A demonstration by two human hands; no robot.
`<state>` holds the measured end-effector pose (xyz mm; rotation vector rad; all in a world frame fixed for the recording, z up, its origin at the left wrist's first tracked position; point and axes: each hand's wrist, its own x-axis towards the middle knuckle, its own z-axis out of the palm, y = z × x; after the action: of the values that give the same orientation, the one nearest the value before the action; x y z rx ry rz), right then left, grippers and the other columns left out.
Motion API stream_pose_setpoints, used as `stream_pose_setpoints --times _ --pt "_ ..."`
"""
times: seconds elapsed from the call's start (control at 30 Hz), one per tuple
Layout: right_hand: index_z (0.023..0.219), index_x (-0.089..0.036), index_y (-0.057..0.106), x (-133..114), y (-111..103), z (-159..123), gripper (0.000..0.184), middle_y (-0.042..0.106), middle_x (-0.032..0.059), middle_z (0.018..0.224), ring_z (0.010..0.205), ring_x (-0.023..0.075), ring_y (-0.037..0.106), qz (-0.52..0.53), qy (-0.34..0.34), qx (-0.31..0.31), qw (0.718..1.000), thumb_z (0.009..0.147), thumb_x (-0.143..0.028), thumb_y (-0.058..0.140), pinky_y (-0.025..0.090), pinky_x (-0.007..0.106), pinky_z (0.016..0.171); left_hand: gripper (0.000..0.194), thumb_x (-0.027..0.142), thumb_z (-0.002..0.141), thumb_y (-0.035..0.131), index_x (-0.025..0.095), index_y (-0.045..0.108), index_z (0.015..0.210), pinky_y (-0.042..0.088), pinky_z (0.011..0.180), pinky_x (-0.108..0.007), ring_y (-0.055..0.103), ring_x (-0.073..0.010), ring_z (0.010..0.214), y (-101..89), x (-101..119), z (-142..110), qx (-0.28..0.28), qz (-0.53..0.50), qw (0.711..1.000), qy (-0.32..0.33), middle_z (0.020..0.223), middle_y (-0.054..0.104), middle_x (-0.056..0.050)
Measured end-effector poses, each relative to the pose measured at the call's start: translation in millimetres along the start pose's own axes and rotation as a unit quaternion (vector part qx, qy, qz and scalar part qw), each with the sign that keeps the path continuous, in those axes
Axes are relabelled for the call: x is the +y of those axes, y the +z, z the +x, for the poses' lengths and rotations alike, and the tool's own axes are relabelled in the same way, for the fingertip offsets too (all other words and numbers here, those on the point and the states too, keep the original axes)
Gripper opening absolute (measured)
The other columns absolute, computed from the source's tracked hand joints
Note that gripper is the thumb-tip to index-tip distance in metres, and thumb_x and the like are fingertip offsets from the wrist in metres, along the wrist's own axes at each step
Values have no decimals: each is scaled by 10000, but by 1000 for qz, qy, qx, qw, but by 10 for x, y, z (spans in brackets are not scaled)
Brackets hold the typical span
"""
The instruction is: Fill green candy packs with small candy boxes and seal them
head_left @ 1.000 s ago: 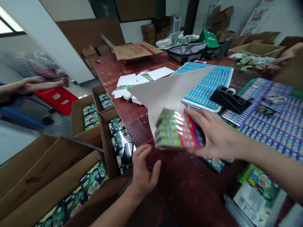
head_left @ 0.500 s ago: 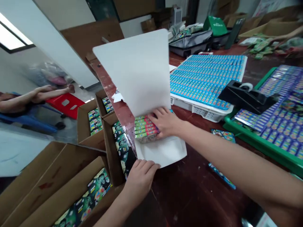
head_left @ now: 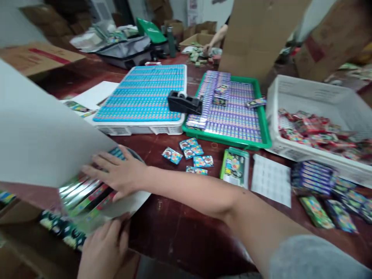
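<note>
A white card box (head_left: 72, 151) stands at the left with its tall panel raised. In it lies a row of small, glossy, coloured packs (head_left: 87, 193), blurred by motion. My right hand (head_left: 124, 176) rests over these packs, fingers stretched and spread, partly covering them. My left hand (head_left: 104, 244) is at the box's near edge, its fingers curled on the white card; the fingertips are partly hidden. Below and left, a brown carton (head_left: 26, 240) stands beside the table, with dark green printed packs (head_left: 61, 228) showing.
A white crate of blue packs (head_left: 139, 93), a black tape dispenser (head_left: 184, 104) and a green tray (head_left: 226, 143) lie beyond. Loose blue packs (head_left: 188, 149) and a green box (head_left: 235, 166) are nearer. At right is a white basket (head_left: 316, 93); another person's arm (head_left: 217, 37) shows behind.
The view has swung right, so the box now appears further left and nearer. My right hand's fingers are more spread over the packs; my left hand stays at the near edge.
</note>
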<state>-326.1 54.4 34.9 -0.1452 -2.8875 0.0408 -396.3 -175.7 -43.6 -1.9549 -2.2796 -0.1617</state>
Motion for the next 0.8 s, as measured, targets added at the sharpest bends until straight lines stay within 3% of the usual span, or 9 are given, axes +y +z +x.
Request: stream_pose_setpoints --times 0.1,0.2,0.3,0.4,0.47,0.57,0.67,0.8 --pt "1630 -176 174 125 -322 -746 876 135 143 1724 1583 311 106 8 125 30 992 952 -517 612 130 636 1244 357 409 992 430 188 606 1209 522 779 -437 719 -322 892 19 -44 72 -19 -30 999 -36 1042 737 -126" --pt "1624 -140 194 244 -522 -1746 945 144 222 1705 1578 386 118 58 261 -10 964 913 -583 632 121 674 1232 568 538 942 496 182 503 1386 555 807 -433 704 -336 962 -62 -74 227 1 -95 991 -91 1143 699 -152" --pt "1618 -166 244 261 -496 -2680 868 197 226 1692 1571 400 159 78 346 -66 933 930 -561 595 182 685 1215 566 515 943 523 228 485 1430 563 793 -375 690 -281 921 -234 -119 478 57 -104 981 -156 1114 691 -91" --pt "1589 -229 331 235 -306 -3301 745 268 180 1681 1566 387 196 54 383 -74 919 951 -560 526 213 696 1203 471 420 992 470 185 534 1396 526 902 -355 674 -254 1015 -400 -207 728 77 -53 980 -173 1143 696 -88" --pt "1580 -258 349 237 -186 -3527 737 265 156 1687 1570 380 189 37 390 -75 917 945 -602 498 198 707 1205 440 428 992 477 170 609 1322 509 907 -366 657 -277 1047 -473 -260 827 68 12 982 -177 1137 687 -121" --pt "1614 -231 266 299 -132 -3674 893 200 156 1706 1575 391 152 33 411 -83 907 899 -717 491 189 719 1201 432 434 994 470 177 627 1305 497 845 -371 648 -306 1041 -536 -240 840 41 94 979 -177 1159 681 -149" --pt "1632 -186 192 451 -223 -3698 1052 157 188 1710 1571 408 152 52 437 -95 893 841 -798 515 185 717 1200 468 460 999 450 158 592 1326 483 807 -358 652 -310 1018 -551 -165 786 44 127 976 -170 1145 693 -150" --pt "1625 -170 193 735 -380 -3640 1124 270 212 1671 1531 427 254 76 449 -114 883 784 -784 617 213 673 1205 476 533 974 473 213 575 1311 482 787 -339 651 -286 958 -484 -179 795 69 150 966 -198 1102 707 -93"
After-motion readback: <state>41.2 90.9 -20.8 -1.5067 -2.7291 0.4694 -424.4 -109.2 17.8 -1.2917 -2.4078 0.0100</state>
